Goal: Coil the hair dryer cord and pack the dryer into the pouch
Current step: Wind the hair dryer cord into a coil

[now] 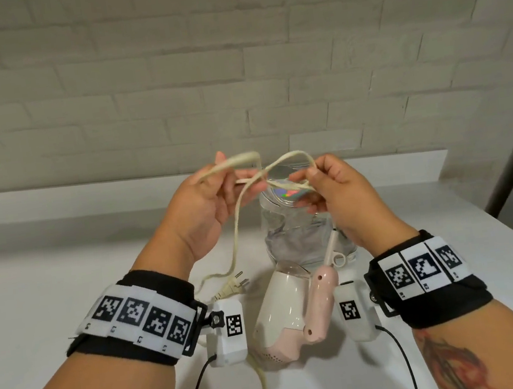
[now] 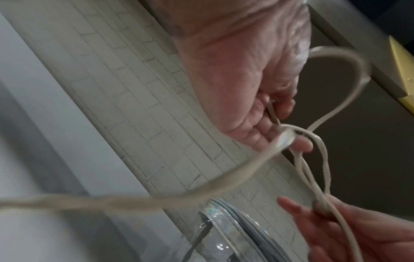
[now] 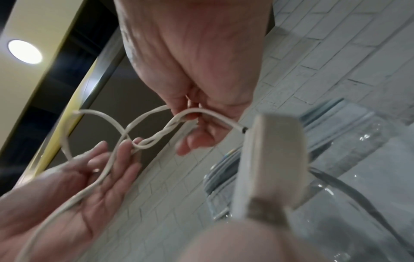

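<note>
— Fingers [image 3: 190, 113] of right hand [image 1: 340, 196] pinching bunched cord [image 1: 237, 229] loops; left hand [image 1: 204, 207] gripping the other bend. Held up to keep turns from slipping.

— And the hair dryer [image 1: 284, 314]?

— Lying on the tabletop [image 1: 46, 271] below, plug [image 1: 231, 287] beside it, slack hanging. Clear pouch [image 1: 299, 234] just behind, waiting.

The pink and white dryer [image 1: 289, 314] lies on its side on the white table, handle folded. Its cream cord [image 1: 237, 229] loops up in the air, twisted, and its plug [image 1: 233, 287] lies beside the dryer. The clear pouch [image 1: 298, 221] stands just behind.
</note>
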Demonstrator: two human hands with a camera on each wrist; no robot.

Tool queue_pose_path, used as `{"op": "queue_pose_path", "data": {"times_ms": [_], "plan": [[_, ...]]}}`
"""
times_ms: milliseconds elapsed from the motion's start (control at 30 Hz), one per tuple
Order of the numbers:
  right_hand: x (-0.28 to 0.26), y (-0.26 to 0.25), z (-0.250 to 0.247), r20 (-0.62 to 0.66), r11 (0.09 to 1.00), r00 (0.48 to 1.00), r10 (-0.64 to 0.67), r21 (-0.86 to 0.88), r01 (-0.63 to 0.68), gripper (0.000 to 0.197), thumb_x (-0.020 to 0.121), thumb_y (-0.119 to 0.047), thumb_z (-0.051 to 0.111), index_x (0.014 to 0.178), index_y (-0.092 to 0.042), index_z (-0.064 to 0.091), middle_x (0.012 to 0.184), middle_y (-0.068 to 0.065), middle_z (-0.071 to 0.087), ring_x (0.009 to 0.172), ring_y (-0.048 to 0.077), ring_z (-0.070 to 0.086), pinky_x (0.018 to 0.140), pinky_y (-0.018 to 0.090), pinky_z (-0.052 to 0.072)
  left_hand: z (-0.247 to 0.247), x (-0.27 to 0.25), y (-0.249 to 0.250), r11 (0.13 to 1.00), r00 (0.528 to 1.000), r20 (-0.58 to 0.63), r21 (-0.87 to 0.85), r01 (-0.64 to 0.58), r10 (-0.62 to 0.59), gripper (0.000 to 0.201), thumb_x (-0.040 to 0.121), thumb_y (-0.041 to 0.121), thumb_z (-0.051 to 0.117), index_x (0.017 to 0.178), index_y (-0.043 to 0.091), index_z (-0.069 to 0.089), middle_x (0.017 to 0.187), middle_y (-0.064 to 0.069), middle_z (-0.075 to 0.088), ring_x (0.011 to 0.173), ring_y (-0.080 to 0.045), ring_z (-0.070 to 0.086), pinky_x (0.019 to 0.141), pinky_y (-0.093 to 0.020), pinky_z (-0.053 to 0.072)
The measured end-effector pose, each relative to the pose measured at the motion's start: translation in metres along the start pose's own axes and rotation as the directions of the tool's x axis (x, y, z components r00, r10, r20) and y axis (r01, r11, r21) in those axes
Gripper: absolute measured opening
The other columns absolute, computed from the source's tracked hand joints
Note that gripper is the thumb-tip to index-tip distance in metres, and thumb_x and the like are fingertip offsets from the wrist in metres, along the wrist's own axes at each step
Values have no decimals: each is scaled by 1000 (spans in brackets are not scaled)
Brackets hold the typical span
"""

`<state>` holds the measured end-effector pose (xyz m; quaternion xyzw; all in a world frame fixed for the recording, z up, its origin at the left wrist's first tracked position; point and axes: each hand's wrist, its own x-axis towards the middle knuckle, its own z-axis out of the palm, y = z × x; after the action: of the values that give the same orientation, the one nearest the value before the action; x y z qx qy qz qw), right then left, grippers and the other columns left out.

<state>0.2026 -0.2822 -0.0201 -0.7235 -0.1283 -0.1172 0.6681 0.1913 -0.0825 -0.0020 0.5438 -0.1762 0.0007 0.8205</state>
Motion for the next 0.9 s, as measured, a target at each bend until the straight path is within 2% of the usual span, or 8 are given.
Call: {"op": "queue_pose_path", "data": {"times_ms": [67,167,233,400,500,667,800,900], "plan": [[3,-1,-2,-68,971,997,43,237,-25,22,99,-9,41,81,-13,54,92,7,69,68,20,67,69,33,56,-7,-5,-2,1000,999,37,12,-14,14,29,94,21,45,83,9,69,96,-10,76,93,-21,72,82,-28,57],[6,-1,-10,-53,789,987,154,607,-90,19,95,-2,44,80,-8,54,66,4,62,59,17,61,71,33,57,-20,-11,-7,999,998,54,-42,16,-14,22,84,9,63,64,18,66,105,-15,74,105,-24,69,90,-31,55],[6,-2,-16,-17,717,982,187,686,-125,15,90,0,45,81,-9,54,55,1,54,57,15,54,68,28,54,-28,-11,-12,998,998,50,-52,28,-26,21,75,25,76,59,20,63,106,-18,72,107,-27,68,91,-32,54],[-2,-15,-13,148,956,983,109,255,-144,22,94,-23,51,84,-6,61,37,-11,42,37,2,35,69,27,40,-31,-7,-24,993,989,87,10,121,-121,59,59,65,74,56,12,50,107,-20,70,109,-30,66,93,-34,53],[-3,-19,-7,290,986,950,118,79,-146,27,96,-27,49,82,-10,65,41,-10,34,38,6,25,50,24,32,-21,0,-30,964,980,13,184,191,-197,41,83,43,64,73,4,63,103,-16,74,101,-20,69,99,-35,50],[-5,-25,-6,369,994,925,97,13,-109,10,89,-12,60,95,-14,68,49,-4,56,42,4,41,45,14,35,-20,1,-31,849,973,75,507,152,-218,13,73,1,62,77,-9,56,96,3,73,87,-15,67,84,-32,50],[2,-33,-17,167,953,986,-16,301,-36,19,94,-7,50,93,-18,65,69,2,73,41,3,40,44,13,33,-33,-4,-25,500,932,224,864,-55,-285,37,68,-9,71,75,27,64,85,7,54,68,-4,51,64,-26,48],[5,-36,-24,147,853,984,-99,522,8,27,95,-3,43,100,-20,64,104,4,74,42,3,37,48,17,32,-38,-10,-29,174,906,215,971,-161,-364,45,72,-10,65,78,35,65,110,16,48,100,-3,53,82,-23,50]]}}
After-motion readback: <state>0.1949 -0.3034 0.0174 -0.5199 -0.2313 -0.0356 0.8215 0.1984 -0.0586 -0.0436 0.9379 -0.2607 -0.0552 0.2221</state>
